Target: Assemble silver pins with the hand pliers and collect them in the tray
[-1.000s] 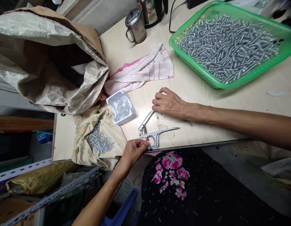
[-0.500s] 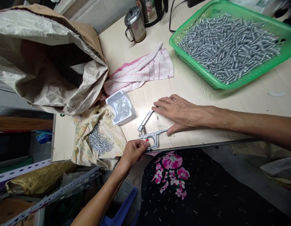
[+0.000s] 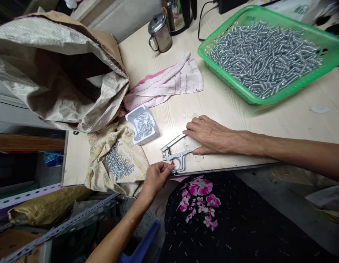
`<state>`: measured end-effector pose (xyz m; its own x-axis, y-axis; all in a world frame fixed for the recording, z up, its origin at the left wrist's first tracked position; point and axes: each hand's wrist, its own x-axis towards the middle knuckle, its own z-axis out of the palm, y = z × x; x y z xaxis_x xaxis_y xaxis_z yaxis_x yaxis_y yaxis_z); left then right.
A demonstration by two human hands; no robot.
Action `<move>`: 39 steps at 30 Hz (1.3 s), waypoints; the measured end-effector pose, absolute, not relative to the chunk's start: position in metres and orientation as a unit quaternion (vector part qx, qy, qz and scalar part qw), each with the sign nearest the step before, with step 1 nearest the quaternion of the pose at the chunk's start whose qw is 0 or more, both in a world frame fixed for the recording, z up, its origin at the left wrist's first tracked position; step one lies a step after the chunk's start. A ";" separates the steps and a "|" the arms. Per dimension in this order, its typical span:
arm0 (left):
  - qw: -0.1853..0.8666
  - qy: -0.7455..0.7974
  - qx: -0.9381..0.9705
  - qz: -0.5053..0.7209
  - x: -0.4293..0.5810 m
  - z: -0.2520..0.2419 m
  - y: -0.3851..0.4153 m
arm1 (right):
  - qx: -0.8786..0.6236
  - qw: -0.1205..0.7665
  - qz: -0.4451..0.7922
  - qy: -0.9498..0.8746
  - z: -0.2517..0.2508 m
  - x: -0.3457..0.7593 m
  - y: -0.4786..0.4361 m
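Near the front edge of the table lie grey snap-fastener pliers (image 3: 180, 156) with a spring and a red tip. My right hand (image 3: 213, 137) grips their two handles, fingers on the upper one and thumb at the lower one. At the jaws, my left hand (image 3: 159, 176) pinches with thumb and forefinger; whatever small piece is between them is hidden. Just left of the pliers, a white plastic container (image 3: 147, 137) holds small metal pieces. Loose metal pins (image 3: 118, 163) are heaped on a patterned cloth (image 3: 99, 171) beside my left hand.
A green basket (image 3: 226, 80) full of small metal springs stands at the back right. A large open sack (image 3: 76, 117) occupies the left. Behind the container are a pink and white towel (image 3: 169, 82) and a lidded metal mug (image 3: 161, 34). A paper scrap (image 3: 320, 109) lies far right.
My right hand has pressed the upper handle down toward the lower one, so the pliers are closer together. My left hand stays at the jaws. The view has shifted slightly.
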<state>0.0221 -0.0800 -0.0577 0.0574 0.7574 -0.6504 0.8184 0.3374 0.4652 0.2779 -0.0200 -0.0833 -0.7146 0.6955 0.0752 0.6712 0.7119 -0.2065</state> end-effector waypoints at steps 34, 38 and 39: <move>0.111 0.461 0.874 0.103 0.059 -0.062 -0.049 | -0.472 0.137 0.038 -0.870 -0.093 0.268 -0.068; 0.103 0.511 0.832 0.189 0.014 -0.058 -0.068 | -0.512 0.154 0.054 -0.843 -0.096 0.262 -0.105; 0.105 0.504 0.838 0.179 0.003 -0.061 -0.072 | -0.530 0.167 0.055 -0.830 -0.100 0.259 -0.114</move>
